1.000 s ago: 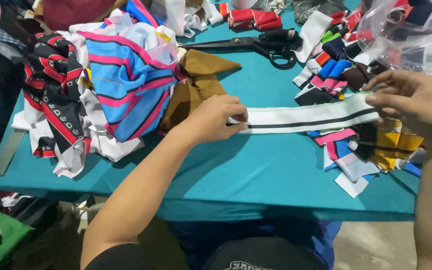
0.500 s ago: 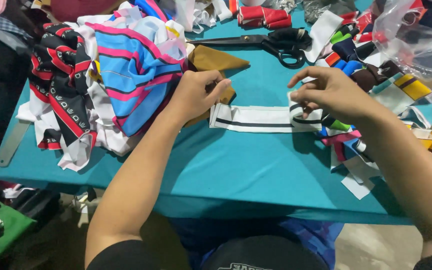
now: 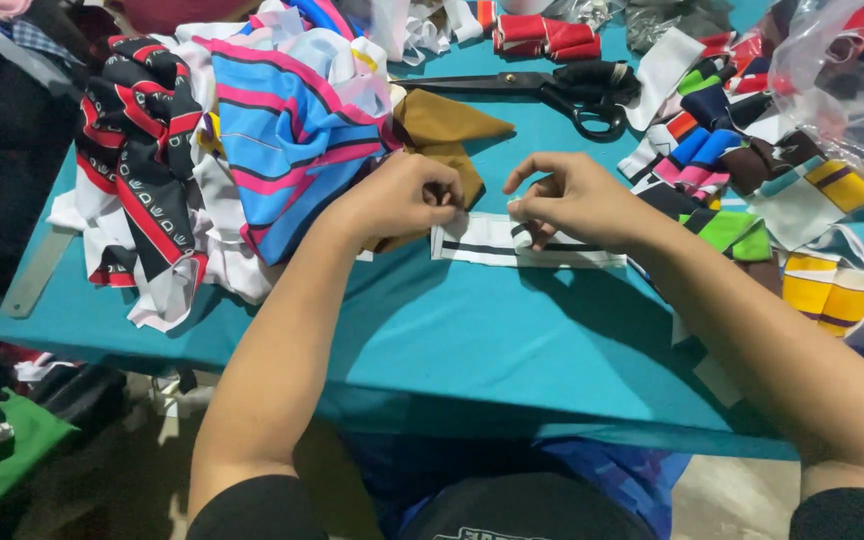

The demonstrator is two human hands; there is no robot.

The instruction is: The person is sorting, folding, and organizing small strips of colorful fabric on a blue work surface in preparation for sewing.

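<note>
Both hands (image 3: pixel 407 198) (image 3: pixel 564 200) pinch a white, black-striped fabric strip (image 3: pixel 524 246).

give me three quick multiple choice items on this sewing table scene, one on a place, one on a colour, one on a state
1. Where do the black scissors lie?
A. on the teal table beyond both hands
B. on the floor
C. in the right hand

2. What colours is the folded strip under the hands?
A. red and yellow
B. white with a black stripe
C. plain green

3. How are the hands placed on the strip?
A. both lifted well clear of it
B. only the right hand touches it
C. left hand at its left end, right hand on its middle

Answers:
1 A: the scissors rest on the tabletop past the hands, closed and untouched.
2 B: the strip is white with a black line along it.
3 C: both hands are down on the strip, fingers curled at its edge.
</note>
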